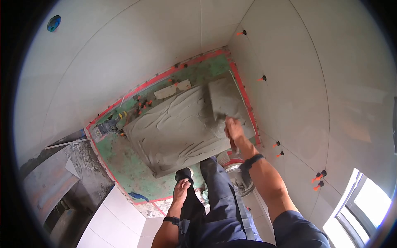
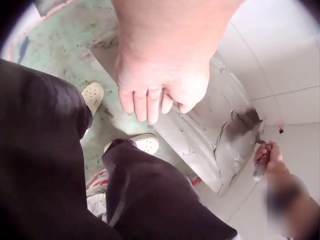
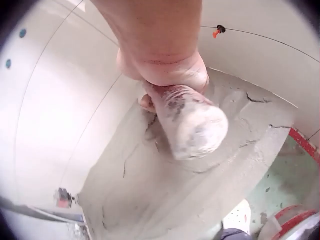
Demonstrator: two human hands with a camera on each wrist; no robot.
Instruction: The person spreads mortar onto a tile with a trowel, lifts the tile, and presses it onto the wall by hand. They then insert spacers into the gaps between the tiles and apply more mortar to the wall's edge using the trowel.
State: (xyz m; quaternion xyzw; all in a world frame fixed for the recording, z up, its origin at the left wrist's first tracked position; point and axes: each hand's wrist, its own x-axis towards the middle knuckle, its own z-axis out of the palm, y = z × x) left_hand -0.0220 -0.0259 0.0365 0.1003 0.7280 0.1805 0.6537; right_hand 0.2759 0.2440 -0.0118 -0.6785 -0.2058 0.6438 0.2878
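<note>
My right hand (image 1: 234, 129) grips the handle of a trowel (image 1: 215, 101), whose blade lies against the grey mortar at the right part of a large slab (image 1: 178, 128). In the right wrist view the thick, smeared handle end (image 3: 200, 130) sticks out of the right hand (image 3: 165, 75) above the mortar. Ridges and swirls mark the mortar layer. The left hand (image 1: 181, 191) hangs near the left knee, holding nothing; its fingers are loosely bent in the left wrist view, where the hand (image 2: 160, 90) hangs above the slab's edge.
A bucket (image 1: 241, 177) stands beside the right leg. Behind the slab lie a tile strip (image 1: 172, 89) and several orange-and-black clips (image 1: 144, 104); a power tool (image 1: 105, 127) lies to the left. Tiled walls rise behind and to the right, with a window (image 1: 359, 206) at lower right.
</note>
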